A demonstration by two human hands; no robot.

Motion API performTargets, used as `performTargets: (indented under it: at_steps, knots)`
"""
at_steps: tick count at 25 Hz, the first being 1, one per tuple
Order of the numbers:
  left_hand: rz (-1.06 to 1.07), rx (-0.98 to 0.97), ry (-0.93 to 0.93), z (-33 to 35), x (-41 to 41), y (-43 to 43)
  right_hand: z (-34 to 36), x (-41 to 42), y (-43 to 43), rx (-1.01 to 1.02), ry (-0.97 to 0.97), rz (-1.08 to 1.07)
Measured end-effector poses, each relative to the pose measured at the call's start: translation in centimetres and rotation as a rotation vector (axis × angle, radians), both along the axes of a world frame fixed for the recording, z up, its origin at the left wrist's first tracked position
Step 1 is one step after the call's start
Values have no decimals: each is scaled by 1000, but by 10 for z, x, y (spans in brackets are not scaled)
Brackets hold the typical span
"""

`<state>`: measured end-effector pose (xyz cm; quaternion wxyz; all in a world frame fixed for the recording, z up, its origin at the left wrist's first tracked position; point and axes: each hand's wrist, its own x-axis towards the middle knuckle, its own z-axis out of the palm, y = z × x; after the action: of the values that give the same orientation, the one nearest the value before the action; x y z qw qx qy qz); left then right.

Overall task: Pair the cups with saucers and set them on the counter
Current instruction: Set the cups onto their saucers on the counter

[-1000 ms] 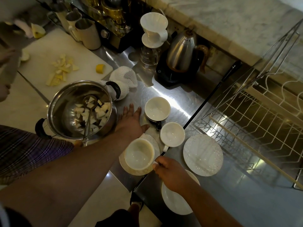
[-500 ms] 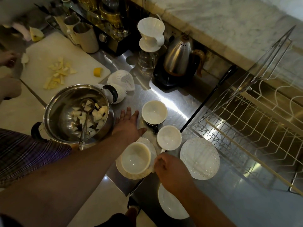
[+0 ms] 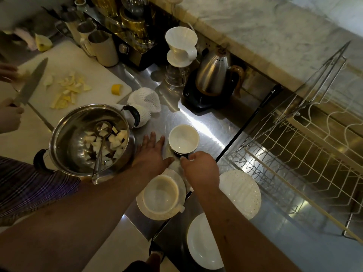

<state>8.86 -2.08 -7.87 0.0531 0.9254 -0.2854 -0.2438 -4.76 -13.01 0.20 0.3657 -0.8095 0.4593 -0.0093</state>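
The right hand [image 3: 200,170] comes in from 5 o'clock; its thumb and forefinger pinch the handle of the dark-handled cup [image 3: 184,140], and the other fingers are curled under the palm. That cup stands upright and empty on the steel counter [image 3: 208,124] near the middle of the view, with the hand at its 6 o'clock. The left hand [image 3: 152,154] lies flat on the counter at the cup's 9 o'clock, fingers straight and spread, holding nothing; its thumb points toward the right hand. At 6 o'clock from the left hand the cream cup [image 3: 160,196] sits upright on a speckled saucer [image 3: 142,210], its handle turned to about 4 o'clock. At 3 o'clock from that pair, beyond the right forearm, a dotted saucer [image 3: 242,194] lies bare, and a plain white saucer [image 3: 204,242] lies at its 7 o'clock, partly under the forearm. A steel pot [image 3: 64,134] just beside the left hand, at its 9 o'clock, holds cut fruit pieces and a ladle [image 3: 102,132]. At the view's 9 o'clock edge a second person's hand [image 3: 9,116] grips a knife [image 3: 31,83] over a white cutting board [image 3: 98,79]. A gooseneck kettle [image 3: 213,75] stands at 1 o'clock from the dark-handled cup, a pour-over dripper [image 3: 181,44] at 12, and a wire dish rack [image 3: 294,150] at 3
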Motion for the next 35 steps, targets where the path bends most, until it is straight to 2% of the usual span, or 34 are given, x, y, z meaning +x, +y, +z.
performTargets:
  at_steps: [4,13,19,22,27,31,35]
  knots:
    - [-6,6,20,4,0,0,-6,11,-5,-21,58,45]
    - [-9,-3,4,9,1,-5,-3,36,-19,197,147,32]
    - [-44,11,-53,2,5,-15,15,33,-30,498,-69,-158]
    - [-46,37,-73,-4,6,-20,29,12,-36,565,-180,-193]
    - [-39,35,-79,-13,3,-36,49,-44,-63,467,-237,-135]
    - [12,53,-87,-20,7,-37,57,-87,-81,326,-181,-93]
    - [2,66,-61,-21,6,-40,59,-135,-92,314,-130,-71]
